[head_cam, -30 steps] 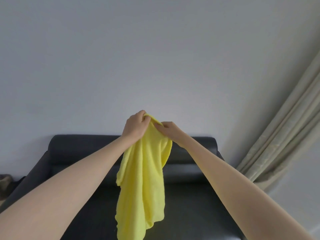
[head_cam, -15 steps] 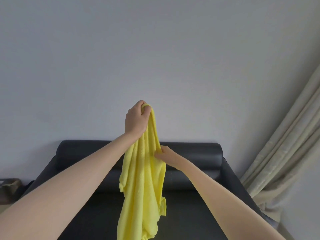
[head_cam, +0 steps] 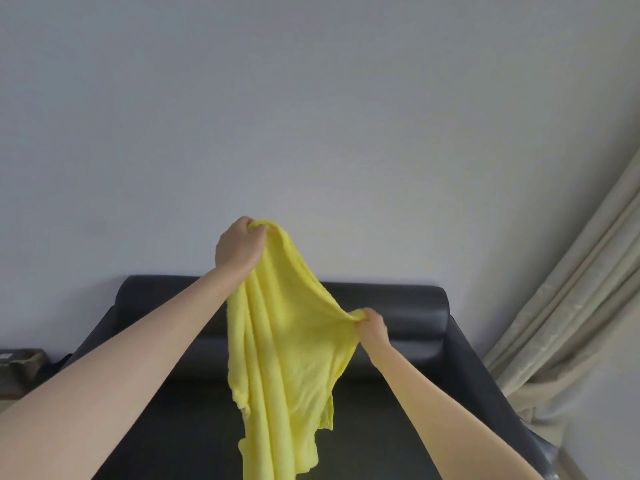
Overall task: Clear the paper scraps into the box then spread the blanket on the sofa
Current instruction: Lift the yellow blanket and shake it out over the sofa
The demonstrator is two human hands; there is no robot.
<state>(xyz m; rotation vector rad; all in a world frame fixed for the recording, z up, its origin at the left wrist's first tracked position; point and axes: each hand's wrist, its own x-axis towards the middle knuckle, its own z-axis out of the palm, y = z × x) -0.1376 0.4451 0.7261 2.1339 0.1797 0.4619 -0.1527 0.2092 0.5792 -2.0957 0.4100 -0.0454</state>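
A yellow blanket (head_cam: pixel 287 358) hangs in the air above a black leather sofa (head_cam: pixel 408 303). My left hand (head_cam: pixel 239 245) is raised and grips the blanket's top corner. My right hand (head_cam: pixel 372 325) is lower and to the right, pinching the blanket's edge and drawing it sideways. The cloth fans out between the two hands and its lower part trails down past the bottom of the view, in front of the sofa seat (head_cam: pixel 381 438). No paper scraps or box are in view.
A plain pale wall (head_cam: pixel 311 116) rises behind the sofa. Beige curtains (head_cam: pixel 581 320) hang at the right, reaching down beside the sofa's right arm. A dark object (head_cam: pixel 20 363) sits low at the left edge.
My right hand slid down the blanket's edge and pulled it out to the right, away from my left hand. The bunched cloth has begun to open out.
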